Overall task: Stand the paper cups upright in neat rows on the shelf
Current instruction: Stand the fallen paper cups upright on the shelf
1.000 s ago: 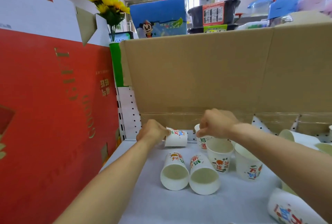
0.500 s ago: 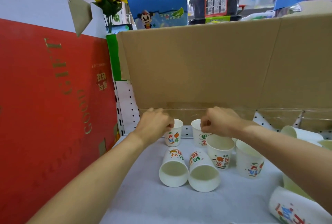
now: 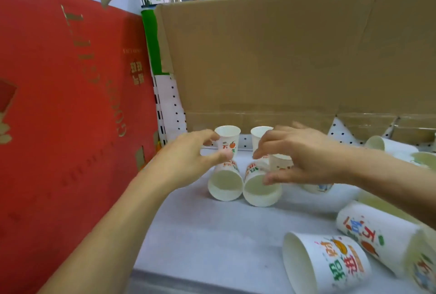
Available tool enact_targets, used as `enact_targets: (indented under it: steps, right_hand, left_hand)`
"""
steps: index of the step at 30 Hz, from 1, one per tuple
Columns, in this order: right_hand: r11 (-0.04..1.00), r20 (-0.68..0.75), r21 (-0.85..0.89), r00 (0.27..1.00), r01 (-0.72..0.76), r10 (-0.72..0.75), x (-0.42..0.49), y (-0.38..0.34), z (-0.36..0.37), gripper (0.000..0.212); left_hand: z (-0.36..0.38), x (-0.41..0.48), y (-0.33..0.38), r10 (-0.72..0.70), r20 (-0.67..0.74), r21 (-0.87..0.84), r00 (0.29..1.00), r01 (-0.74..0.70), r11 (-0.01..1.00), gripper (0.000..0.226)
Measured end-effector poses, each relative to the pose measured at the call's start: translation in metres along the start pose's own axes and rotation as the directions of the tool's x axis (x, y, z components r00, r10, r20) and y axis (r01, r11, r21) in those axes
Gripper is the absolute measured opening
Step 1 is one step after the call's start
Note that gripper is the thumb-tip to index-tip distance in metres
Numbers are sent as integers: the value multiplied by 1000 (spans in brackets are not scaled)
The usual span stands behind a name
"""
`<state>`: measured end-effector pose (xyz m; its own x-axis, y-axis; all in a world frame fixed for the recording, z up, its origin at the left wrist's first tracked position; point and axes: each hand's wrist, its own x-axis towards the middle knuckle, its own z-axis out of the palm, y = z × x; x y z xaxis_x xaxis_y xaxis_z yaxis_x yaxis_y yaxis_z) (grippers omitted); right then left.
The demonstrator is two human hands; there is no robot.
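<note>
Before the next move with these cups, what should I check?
1. Hands free: left hand and right hand open, holding nothing: ok.
2. Back row started: back-left cup and back-right cup stand upright: ok.
3. Next cups reachable: left tipped cup and right tipped cup lie below the hands: ok.
4. Every cup upright: front tipped cup lies sideways: not ok.
5. Space right of back row: hidden by right hand: cannot tell.
</note>
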<state>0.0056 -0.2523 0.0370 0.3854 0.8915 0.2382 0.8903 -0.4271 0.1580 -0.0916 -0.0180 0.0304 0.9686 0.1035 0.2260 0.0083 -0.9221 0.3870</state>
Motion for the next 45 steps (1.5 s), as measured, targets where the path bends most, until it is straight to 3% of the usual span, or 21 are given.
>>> enact_targets:
  steps: [4,7,11,15,18,22,25,29,31,35,37,40,42,45]
  right_hand:
    - [978,122,-152,985,142,-124,-3,-16,4,61]
    - [971,131,-197,985,136,-111,2,-24,4,55]
    - [960,66,-246,991,132,-119,10,-24,11,30]
    - [974,-58,-182,988,133,-146,17,-19,20,8]
    - [994,-35,-103,999,24,-28,25,-17,14,17]
    - [989,30,114,995,-95,92,38,-13,2,22]
    - [948,94,290,990,-128,105,51,-6,4,27]
    - [913,133,369,982,-173,133,64,-4,10,34]
    - [904,137,386,980,-185,143,67,-5,12,34]
    - [897,147,395,977,-200,153,64,-6,14,23]
    - [896,150,401,978,-192,142,60,-10,11,32]
    - [898,211,380,966,-222,150,52,-19,5,64]
    - [942,234,230,954,-245,190,52,-23,5,81]
    - [961,216,156,957,-230,194,58,-29,9,71]
  left_hand:
    - [37,-22,-2,-80,66,108,995,72,991,79]
    - [53,-15,-7,-112,-7,159,994,112,981,58]
    - [54,-6,-13,-126,-147,171,981,151,974,22]
    - [33,6,-15,-38,-257,232,966,100,968,28]
    - [17,22,-16,39,-204,240,978,11,971,32]
    - [11,46,-26,146,-6,280,989,-138,950,38]
    - [12,50,-21,191,98,248,977,-210,946,45]
    - [9,48,-13,209,129,130,969,-225,966,52]
    - [9,49,-17,210,116,78,971,-219,973,51]
    - [11,51,-24,185,107,-19,977,-184,983,31]
    - [10,47,-24,168,104,-82,980,-160,984,28]
    - [10,46,-29,111,41,-80,993,-107,991,39]
    - [10,48,-34,49,30,-26,998,-48,999,55]
    - [12,50,-36,-32,37,-3,999,32,999,70]
